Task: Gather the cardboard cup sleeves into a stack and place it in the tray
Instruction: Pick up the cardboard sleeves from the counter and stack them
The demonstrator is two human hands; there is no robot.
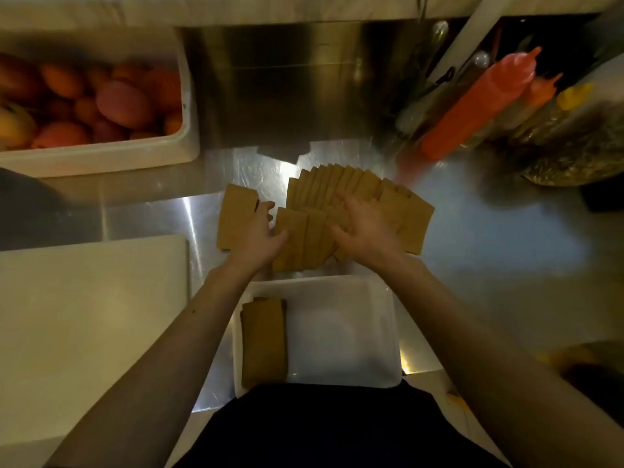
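While both hands lie spread on fanned sleeves (337,187) | left hand (258,231), right hand (363,228) flat, nothing pinched | risk: uneven sweep scatters fan across bench (489,251), missing tray (337,332)

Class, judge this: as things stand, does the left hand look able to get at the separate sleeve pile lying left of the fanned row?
Probably yes: the left hand already rests on that separate sleeve pile, and nothing covers it.

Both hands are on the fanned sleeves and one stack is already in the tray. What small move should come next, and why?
Probably sweep both hands inward. The left hand and right hand lie open on the sleeves, which are spread in a fan on the counter, so they need squaring up before joining the stack in the tray.
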